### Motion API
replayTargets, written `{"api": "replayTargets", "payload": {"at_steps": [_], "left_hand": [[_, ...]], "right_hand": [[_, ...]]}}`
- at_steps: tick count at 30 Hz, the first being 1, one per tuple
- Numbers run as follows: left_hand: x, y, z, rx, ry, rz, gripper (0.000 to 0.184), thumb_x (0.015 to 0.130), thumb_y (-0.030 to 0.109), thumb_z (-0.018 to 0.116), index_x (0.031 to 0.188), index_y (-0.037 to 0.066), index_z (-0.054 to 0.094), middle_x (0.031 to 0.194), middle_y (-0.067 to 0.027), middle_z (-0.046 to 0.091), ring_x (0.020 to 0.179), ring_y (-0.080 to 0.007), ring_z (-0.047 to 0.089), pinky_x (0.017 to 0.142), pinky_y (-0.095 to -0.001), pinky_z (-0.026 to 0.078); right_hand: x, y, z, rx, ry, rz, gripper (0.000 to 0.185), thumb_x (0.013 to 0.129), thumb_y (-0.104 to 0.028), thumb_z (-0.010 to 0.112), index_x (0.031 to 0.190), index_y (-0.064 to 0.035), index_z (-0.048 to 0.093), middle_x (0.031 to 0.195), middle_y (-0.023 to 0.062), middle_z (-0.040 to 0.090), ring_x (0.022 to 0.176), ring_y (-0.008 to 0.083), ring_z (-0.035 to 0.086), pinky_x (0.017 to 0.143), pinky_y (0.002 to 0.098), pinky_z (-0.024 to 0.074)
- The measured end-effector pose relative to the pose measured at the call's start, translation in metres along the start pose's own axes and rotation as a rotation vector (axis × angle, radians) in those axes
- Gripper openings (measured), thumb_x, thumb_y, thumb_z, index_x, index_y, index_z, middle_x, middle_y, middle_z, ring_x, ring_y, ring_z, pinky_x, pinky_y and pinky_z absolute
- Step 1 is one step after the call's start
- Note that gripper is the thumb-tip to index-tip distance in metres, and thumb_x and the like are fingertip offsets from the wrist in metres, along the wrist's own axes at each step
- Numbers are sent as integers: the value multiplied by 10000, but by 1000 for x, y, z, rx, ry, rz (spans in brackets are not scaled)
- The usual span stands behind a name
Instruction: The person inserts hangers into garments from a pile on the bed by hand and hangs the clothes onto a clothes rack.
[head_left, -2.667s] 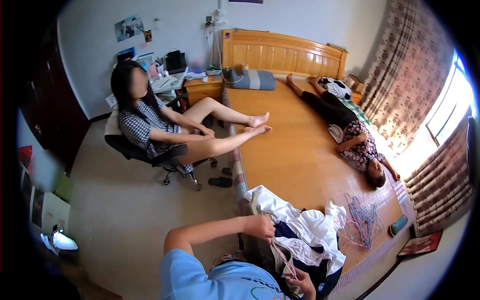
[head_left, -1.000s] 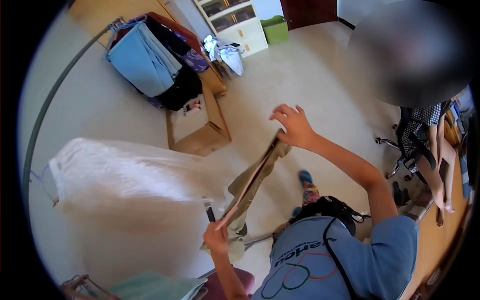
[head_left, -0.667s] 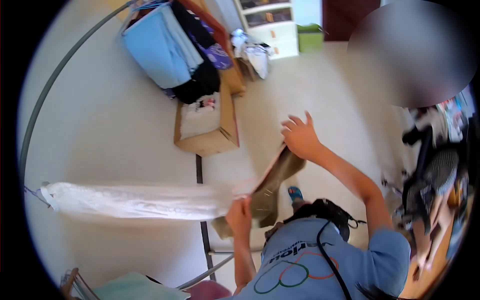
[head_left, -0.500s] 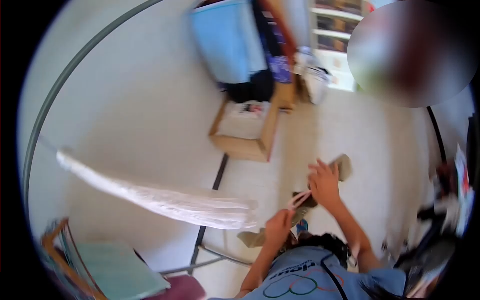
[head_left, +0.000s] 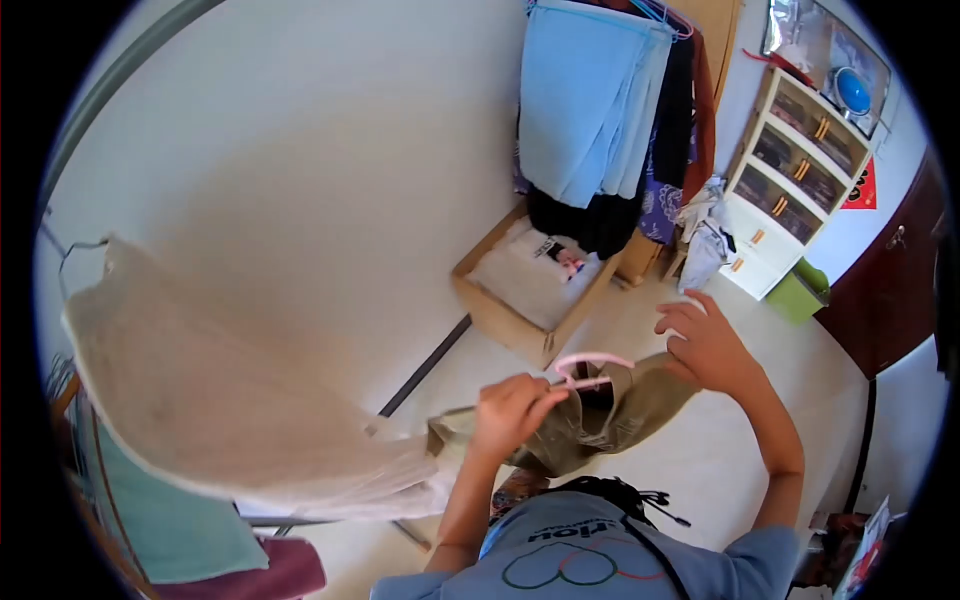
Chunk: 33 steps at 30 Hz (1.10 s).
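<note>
In the head view my left hand is closed round one end of a pink hanger. An olive-green garment hangs below the hanger and spreads out to either side. My right hand is raised at the garment's right end, its fingers apart and slightly bent. The heel of that hand overlaps the cloth, and I cannot tell whether it touches it. To the left, a sheer whitish cloth hangs from a dark wire hook and reaches close to my left forearm.
A cardboard box with folded clothing stands ahead, below light-blue trousers and other hanging clothes. Farther right are a drawer cabinet, a green bin and a dark red door. A grey metal rail curves at upper left.
My view has tilted up and shifted. My right hand has moved off the hanger, away to the right. My left hand still holds the hanger, and the whitish cloth appears more spread out.
</note>
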<state>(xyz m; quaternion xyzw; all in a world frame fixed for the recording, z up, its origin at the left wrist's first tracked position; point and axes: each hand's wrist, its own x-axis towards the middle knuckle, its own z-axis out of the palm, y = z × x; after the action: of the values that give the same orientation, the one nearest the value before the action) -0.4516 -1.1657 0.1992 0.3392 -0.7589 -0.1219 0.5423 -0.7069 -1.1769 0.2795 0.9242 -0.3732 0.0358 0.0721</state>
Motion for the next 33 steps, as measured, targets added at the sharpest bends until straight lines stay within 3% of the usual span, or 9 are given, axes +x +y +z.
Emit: {"api": "replayTargets", "payload": {"at_steps": [6,10,13,17,18,22,24,28,33], "left_hand": [[82,-63,-3,87,-3,71,153,672,171,610,695,47,521,580,-79,477,467,-231,465,422,-299,363],[97,-91,-28,161,-91,-146,150,765,179,502,702,44,500,585,-104,462,505,-263,466,453,-330,361],[78,-121,-49,-175,-377,-356,206,809,199,454,692,30,453,552,-67,364,490,-162,353,466,-268,313],[63,-95,-38,-355,-287,-406,164,821,200,451,753,53,472,597,-1,392,566,-87,376,508,-232,331],[68,-79,-38,-282,-238,-545,154,817,186,456,750,49,475,570,7,402,525,-74,369,468,-218,317],[116,-19,-51,-40,261,-658,147,808,164,472,731,39,478,545,18,403,499,-48,344,440,-198,283],[159,23,-68,79,369,-761,146,805,155,474,719,36,477,551,26,386,506,-40,326,438,-194,268],[221,80,-98,608,383,-622,189,805,145,471,662,23,456,524,23,328,502,-46,283,430,-210,232],[266,121,-114,966,377,-520,235,807,134,452,607,18,410,515,25,309,502,-46,259,434,-217,222]], "right_hand": [[60,50,-24,-89,220,136,185,529,-155,631,632,-48,519,867,20,458,992,213,407,895,456,226],[90,112,-28,-77,405,130,218,493,-96,624,644,-35,479,876,43,453,1005,235,402,879,472,247],[127,154,-29,-143,456,35,232,485,-86,628,625,-24,455,885,59,450,1005,248,402,868,478,261],[214,197,-31,-125,534,-161,221,537,-98,613,677,-17,463,912,76,454,992,251,403,865,452,272],[240,201,-31,-97,562,-223,214,562,-108,605,695,-15,465,922,80,456,983,250,406,860,434,280],[363,201,-40,109,713,-417,153,683,-159,550,701,-30,470,869,97,451,893,263,420,777,393,312],[407,183,-63,188,807,-473,59,693,-66,478,713,-25,440,794,129,438,797,303,431,705,384,342],[476,133,-111,503,941,-531,237,773,-212,447,682,7,449,753,162,470,689,335,478,577,393,384],[512,89,-161,668,1025,-624,277,793,-238,400,685,11,459,754,171,487,709,345,480,604,401,386]]}}
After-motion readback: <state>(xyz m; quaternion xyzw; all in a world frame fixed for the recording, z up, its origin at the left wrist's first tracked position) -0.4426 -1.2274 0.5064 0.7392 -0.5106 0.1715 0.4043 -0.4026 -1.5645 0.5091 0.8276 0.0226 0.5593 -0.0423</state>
